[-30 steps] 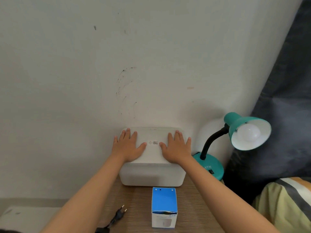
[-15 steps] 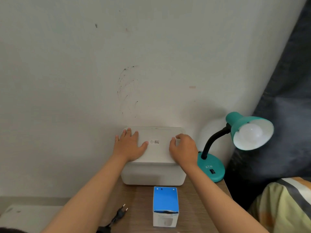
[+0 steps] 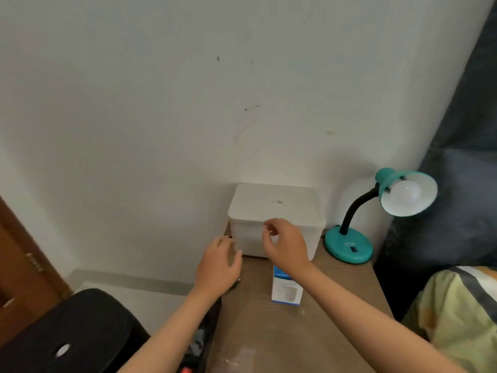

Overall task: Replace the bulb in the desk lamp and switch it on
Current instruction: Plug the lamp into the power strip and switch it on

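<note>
The teal desk lamp (image 3: 349, 244) stands at the far right corner of the bench (image 3: 309, 332), its round base flat on the wood and just beside the white lidded box (image 3: 274, 208). Its black gooseneck curves up to a teal shade, tilted toward me, with a white bulb (image 3: 406, 193) seated inside; it is not lit. The blue-and-white bulb carton (image 3: 285, 290) stands upright on the bench in front of the box, partly behind my right wrist.

My right hand (image 3: 286, 243) hangs in the air in front of the box, fingers loosely curled, thumb and forefinger close together, gripping nothing. My left hand (image 3: 217, 267) is lower, at the bench's left edge near the box's front corner, fingers spread and empty. Neither hand touches the lamp.

The box sits against the pale wall (image 3: 188, 103). A black chair back (image 3: 67, 332) is at lower left, a yellow striped blanket (image 3: 457, 313) at lower right.
</note>
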`<state>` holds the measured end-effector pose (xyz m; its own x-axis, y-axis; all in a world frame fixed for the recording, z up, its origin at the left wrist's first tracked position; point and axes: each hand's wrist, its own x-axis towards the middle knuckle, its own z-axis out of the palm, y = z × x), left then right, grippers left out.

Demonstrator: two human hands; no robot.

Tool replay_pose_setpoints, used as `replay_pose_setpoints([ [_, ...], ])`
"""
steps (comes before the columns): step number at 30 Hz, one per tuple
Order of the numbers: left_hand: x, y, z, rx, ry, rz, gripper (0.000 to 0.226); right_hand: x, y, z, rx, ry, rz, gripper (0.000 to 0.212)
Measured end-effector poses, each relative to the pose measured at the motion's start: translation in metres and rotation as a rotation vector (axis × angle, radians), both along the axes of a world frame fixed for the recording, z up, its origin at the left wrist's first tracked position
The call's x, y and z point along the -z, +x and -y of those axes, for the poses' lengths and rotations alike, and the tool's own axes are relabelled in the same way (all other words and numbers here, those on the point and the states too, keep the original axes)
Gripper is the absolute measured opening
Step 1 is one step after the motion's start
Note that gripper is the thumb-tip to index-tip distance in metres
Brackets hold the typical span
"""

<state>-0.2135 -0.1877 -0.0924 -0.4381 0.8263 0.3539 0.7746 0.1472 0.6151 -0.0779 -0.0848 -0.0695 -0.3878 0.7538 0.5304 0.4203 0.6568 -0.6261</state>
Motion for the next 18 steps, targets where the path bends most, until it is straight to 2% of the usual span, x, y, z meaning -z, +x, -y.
replay_pose_setpoints([
  [7, 0.067, -0.002, 0.099, -0.154, -0.216, 0.083, 0.047, 0.064, -0.021, 0.063, -0.254, -0.142, 0.303, 0.024],
  [10, 0.082, 0.000, 0.120, -0.169, -0.251, 0.149, 0.053, 0.080, -0.032, 0.070, -0.274, -0.199, 0.390, 0.023],
  [13, 0.087, 0.001, 0.124, -0.155, -0.244, 0.215, 0.056, 0.093, -0.043, 0.070, -0.286, -0.270, 0.487, 0.034],
  [18, 0.089, -0.001, 0.122, -0.152, -0.257, 0.248, 0.061, 0.104, -0.055, 0.062, -0.228, -0.341, 0.519, 0.040],
])
